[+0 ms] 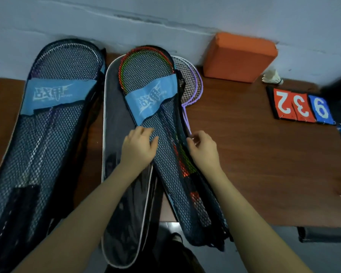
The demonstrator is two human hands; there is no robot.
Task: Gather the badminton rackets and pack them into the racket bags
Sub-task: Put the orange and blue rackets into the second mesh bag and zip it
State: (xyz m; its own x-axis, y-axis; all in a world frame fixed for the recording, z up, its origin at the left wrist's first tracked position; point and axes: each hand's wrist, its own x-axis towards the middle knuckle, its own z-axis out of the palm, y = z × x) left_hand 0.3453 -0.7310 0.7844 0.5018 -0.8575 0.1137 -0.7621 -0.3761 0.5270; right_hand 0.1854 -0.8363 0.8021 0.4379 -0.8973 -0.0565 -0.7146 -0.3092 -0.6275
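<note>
At centre, a red-and-green racket [146, 56] shows through a black mesh bag [169, 154] with a light-blue printed band (white lettering). A second mesh bag [47, 125] at left carries the same band. A lilac racket [193, 83] lies at centre right, an orange block [238, 56] at upper right, and red and blue number cards [301, 107] lie on the brown wood-grain table [264, 164].

Pretty dim shot overall, kind of a cool bluish cast on everything, especially the wall [165, 14]. Light seems soft and even, no hard shadows, just a faint dark patch under the forearms. No real glare, only a dull sheen on the brown counter [264, 154] near its right edge. Wide-angle lens bends things a lot: the counter's edges curve and the racket bag [47, 134] at the left bows outward. Detail is mushy, the mesh looks smeared, and the hands have soft, slightly blurred outlines. Bottom corners go quite dark.
</note>
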